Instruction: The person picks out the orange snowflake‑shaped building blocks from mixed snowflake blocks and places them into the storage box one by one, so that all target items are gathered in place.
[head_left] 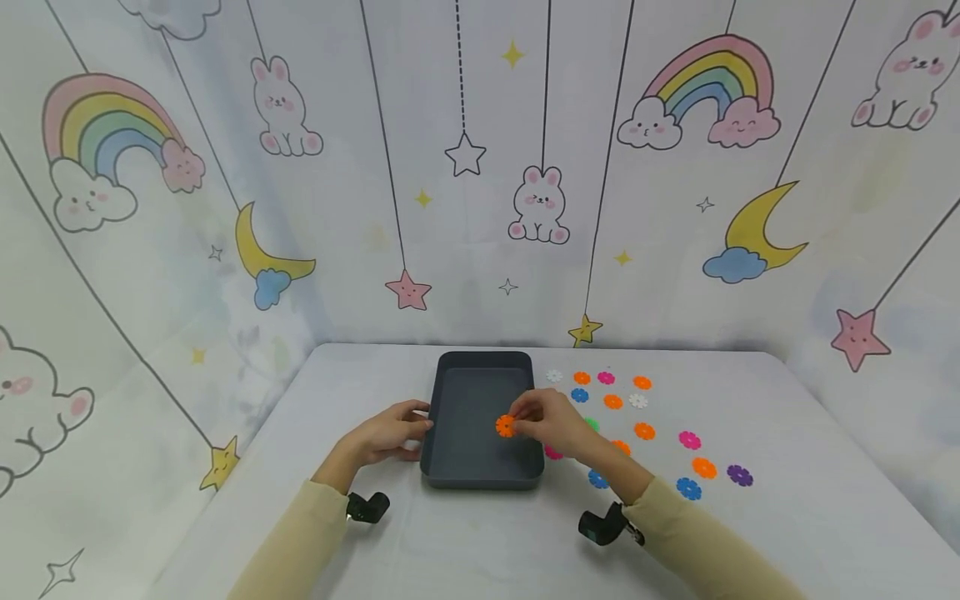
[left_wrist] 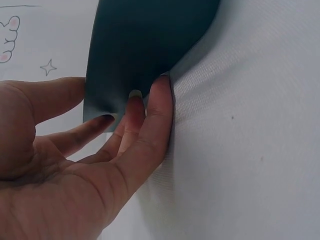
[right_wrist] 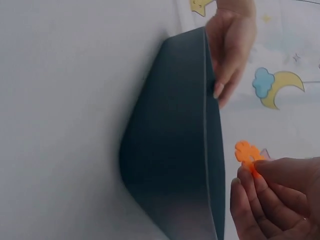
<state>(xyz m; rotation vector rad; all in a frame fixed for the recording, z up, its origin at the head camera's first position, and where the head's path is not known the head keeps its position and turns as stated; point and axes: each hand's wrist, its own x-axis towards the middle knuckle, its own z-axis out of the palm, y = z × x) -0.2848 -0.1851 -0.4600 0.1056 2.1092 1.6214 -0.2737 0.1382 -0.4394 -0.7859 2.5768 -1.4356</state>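
Sleeves (head_left: pixel 288 542) foremost, left hand (head_left: pixel 386 430) loose-fingered against dark tray (head_left: pixel 482 482), orange disc (head_left: pixel 505 426) in fingertip grip of right hand (head_left: pixel 553 421)

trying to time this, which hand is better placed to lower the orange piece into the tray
Probably the right hand: it pinches the orange piece above the tray. The left hand touches the tray's left side and holds no piece.

Head view high — wrist views close.
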